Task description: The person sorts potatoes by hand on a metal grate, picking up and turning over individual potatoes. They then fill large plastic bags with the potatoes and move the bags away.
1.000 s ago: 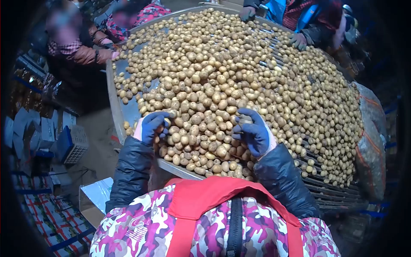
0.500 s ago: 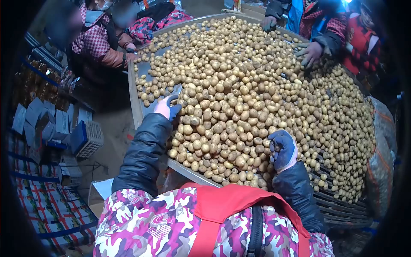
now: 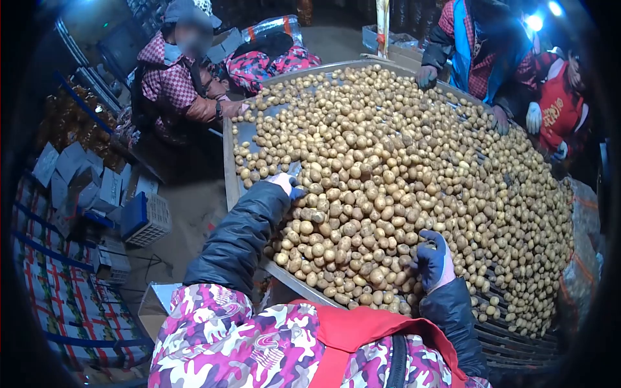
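Note:
A big heap of small potatoes [image 3: 362,194] covers a raised table with a metal-edged rim [image 3: 231,171]. My left hand [image 3: 288,184], in a glove with dark blue fingers, rests at the heap's left edge. Its thumb and fingers look apart, with potatoes beside them; the fingertips are partly hidden. At the near side of the heap is my right hand [image 3: 436,260], in the same kind of glove. Its fingers are curled down against the potatoes, and whatever lies inside them is hidden.
Dark slats [image 3: 517,352] show at the table's near right, beside a mesh sack [image 3: 579,275]. Across the table stand co-workers, one with a hand [image 3: 427,76] on the far rim. At left are a crate [image 3: 150,220], open cartons [image 3: 97,187] and stacked printed boxes [image 3: 58,297].
My view has tilted up, so the table sits lower in it. My right hand's fingers have loosened slightly. A co-worker's hand across the table has drawn back from the potatoes to the far rim.

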Demonstrator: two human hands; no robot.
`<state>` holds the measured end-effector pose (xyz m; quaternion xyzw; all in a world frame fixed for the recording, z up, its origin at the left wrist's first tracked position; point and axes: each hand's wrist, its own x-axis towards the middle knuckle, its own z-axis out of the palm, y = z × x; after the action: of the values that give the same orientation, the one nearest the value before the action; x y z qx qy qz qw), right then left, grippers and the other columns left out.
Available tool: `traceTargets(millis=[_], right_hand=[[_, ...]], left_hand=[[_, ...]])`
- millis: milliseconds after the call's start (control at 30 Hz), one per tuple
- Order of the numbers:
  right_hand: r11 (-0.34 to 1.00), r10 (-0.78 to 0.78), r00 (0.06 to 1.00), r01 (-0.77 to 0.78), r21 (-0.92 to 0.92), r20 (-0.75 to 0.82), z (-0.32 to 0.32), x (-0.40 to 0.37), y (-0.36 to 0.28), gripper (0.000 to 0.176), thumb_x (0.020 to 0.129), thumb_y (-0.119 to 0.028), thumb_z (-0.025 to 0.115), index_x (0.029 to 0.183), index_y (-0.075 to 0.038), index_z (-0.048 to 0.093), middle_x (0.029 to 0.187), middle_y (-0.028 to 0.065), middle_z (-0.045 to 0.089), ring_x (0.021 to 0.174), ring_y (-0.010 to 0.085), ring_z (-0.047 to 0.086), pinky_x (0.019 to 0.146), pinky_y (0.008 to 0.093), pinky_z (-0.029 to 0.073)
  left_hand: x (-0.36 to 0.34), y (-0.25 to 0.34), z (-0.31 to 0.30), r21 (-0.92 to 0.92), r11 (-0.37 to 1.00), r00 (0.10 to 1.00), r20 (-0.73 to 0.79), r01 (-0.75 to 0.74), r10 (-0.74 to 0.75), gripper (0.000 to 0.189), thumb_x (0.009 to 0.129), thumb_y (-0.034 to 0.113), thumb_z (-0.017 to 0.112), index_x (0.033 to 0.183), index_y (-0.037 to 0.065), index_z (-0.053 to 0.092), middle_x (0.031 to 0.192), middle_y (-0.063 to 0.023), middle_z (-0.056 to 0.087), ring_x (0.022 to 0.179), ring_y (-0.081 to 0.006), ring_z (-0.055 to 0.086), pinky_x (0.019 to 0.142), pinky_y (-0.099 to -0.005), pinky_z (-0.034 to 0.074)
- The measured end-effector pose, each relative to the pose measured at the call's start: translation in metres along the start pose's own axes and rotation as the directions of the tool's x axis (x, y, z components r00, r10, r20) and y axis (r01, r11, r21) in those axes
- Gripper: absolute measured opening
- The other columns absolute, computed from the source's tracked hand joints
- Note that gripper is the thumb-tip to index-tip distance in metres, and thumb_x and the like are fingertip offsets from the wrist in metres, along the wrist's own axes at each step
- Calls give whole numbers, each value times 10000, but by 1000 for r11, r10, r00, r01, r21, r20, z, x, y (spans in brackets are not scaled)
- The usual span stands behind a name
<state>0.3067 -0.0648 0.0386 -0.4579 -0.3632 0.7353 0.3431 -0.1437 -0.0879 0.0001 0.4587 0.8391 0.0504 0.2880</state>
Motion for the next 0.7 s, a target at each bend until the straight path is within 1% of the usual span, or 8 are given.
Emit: traceTargets(millis=[167,300,400,467,500,533,633,700], right_hand=[[939,-151,976,92,-333,-157,-2,-2,6,347,837,-45,618,1177,-106,590,729,-23,511,510,68,447,432,237,395],[947,-133,975,73,-311,-177,-6,-3,4,350,875,-115,678,1210,-98,578,874,18,548,551,68,470,449,229,402],[945,-229,928,139,-297,-293,-7,10,2,445,895,-177,715,1292,-71,543,1081,85,576,754,137,593,599,275,515],[744,-529,829,350,-570,-182,-21,27,14,628,877,-140,764,1399,27,459,1329,188,549,1230,307,531,1069,427,423],[393,-767,641,457,-798,-11,-36,41,27,617,853,-112,785,1376,26,488,1297,208,565,1198,323,557,1055,410,431],[254,-830,554,480,-840,65,-19,26,16,599,835,-117,805,1344,22,522,1256,218,593,1151,328,589,1023,405,458],[394,-546,812,467,-792,207,20,-15,0,366,881,-320,767,1082,-32,664,978,165,692,909,306,672,816,386,523],[361,-244,935,334,-871,257,41,-42,2,494,907,-541,652,938,-50,696,805,178,672,755,350,665,697,424,512]], left_hand=[[-25,-7,9,-179,984,980,-197,-14,-22,457,810,414,791,1048,27,731,897,-141,742,773,-244,709,755,-358,561],[-48,-11,25,-496,857,937,-345,-143,-43,469,830,346,807,1127,4,688,831,-120,722,687,-161,666,628,-329,544],[-80,5,32,-583,770,927,-374,-259,29,451,819,351,808,1024,-39,711,886,-110,714,826,-178,653,760,-340,528],[-121,44,24,-703,698,988,-147,-140,50,375,864,288,781,1033,-38,706,864,-88,710,815,-148,645,752,-314,522],[-125,51,38,-672,704,973,-173,-229,151,361,870,276,776,1038,-36,705,868,-86,710,821,-145,645,761,-314,522],[-131,59,55,-643,698,948,-189,-316,255,348,875,264,772,1044,-34,704,873,-84,710,827,-143,645,769,-313,523],[-163,99,82,-537,692,865,-171,-483,471,399,826,316,790,1115,52,711,961,-159,729,925,-226,699,834,-339,532],[-185,125,89,-443,664,784,-174,-603,596,342,849,219,769,1121,24,699,992,-124,701,907,-198,666,832,-327,529]])
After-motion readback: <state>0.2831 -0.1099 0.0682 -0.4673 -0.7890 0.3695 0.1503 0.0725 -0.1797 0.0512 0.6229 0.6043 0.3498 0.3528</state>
